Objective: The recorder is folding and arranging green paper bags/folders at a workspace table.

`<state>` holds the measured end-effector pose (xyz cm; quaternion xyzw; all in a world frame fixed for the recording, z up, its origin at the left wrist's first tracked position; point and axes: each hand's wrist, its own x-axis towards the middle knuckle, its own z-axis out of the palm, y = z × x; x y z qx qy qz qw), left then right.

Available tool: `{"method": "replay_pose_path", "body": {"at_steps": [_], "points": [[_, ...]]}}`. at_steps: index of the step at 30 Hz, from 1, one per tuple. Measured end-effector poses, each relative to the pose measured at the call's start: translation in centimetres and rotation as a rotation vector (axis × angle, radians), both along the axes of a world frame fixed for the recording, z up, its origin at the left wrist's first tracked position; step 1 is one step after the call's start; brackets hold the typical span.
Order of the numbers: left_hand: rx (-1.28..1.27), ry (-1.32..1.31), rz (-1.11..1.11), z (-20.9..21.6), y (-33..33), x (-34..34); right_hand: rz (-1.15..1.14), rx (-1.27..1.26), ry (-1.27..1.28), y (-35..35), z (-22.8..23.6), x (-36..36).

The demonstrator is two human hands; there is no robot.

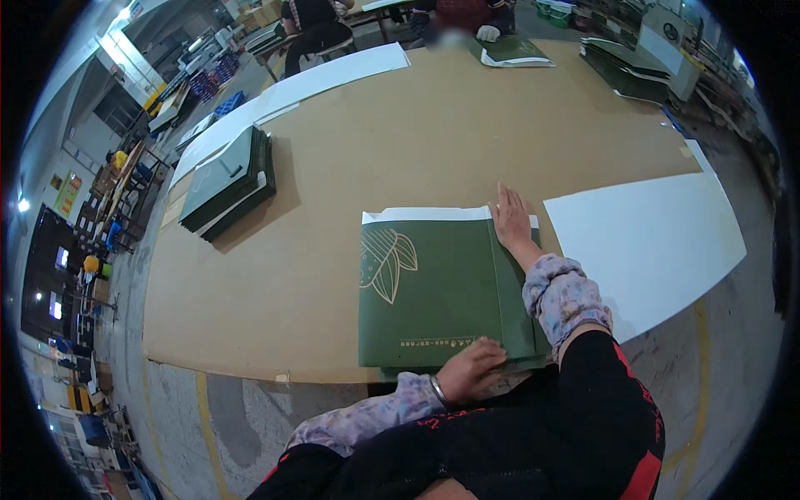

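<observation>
My bench (333, 158) takes up most of the view, a broad brown top reaching away from me. On its right lies a large white sheet (654, 250), just beside my work, and a long white sheet (333, 79) runs along the far left edge. The green cover (429, 292) I'm busy with lies flat at the near edge, right in front of me, its white margin turned away from me; green edges show beneath it along the bottom, though I can't count the layers. A thick green stack (229, 179) sits well apart on the left, another green pile (625, 62) at the far right, and a smaller green piece (517, 52) lies across from me under a co-worker's gloved hand (488, 33).

My right hand (512, 221) rests palm down, fingers extended, on the upper right part, gripping nothing. My left hand (471, 372) lies over the lower edge with fingers loosely bent; I can't tell whether its thumb pinches anything. Between them runs a lengthwise crease (497, 279). I'd judge this is the squaring or flattening step; the next move calls for even pressure along that crease, with the layers kept aligned.

Smallest are the pale leaf drawing (388, 262) and a thin line of print (437, 342).
</observation>
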<state>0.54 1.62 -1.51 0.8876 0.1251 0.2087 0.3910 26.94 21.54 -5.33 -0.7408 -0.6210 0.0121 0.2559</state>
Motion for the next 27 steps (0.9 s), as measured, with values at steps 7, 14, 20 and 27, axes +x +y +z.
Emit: {"method": "replay_pose_path", "body": {"at_steps": [7, 14, 20, 27], "points": [[0.22, 0.171, 0.876, 5.6, 9.8, -11.6, -0.14, -0.117, 0.141, -14.0, 4.5, 1.7], [0.003, 0.423, 0.893, 2.5, 11.3, -8.9, -0.108, -0.28, 0.699, -22.6, 6.8, -1.8], [-0.949, -0.127, 0.864, -0.1, 11.5, -12.7, -0.036, -0.249, 1.252, -22.5, 6.6, -1.2], [-0.299, -0.417, 0.856, 10.1, 7.7, -11.9, 0.151, 0.233, 0.742, -22.5, 11.3, -3.4]]}}
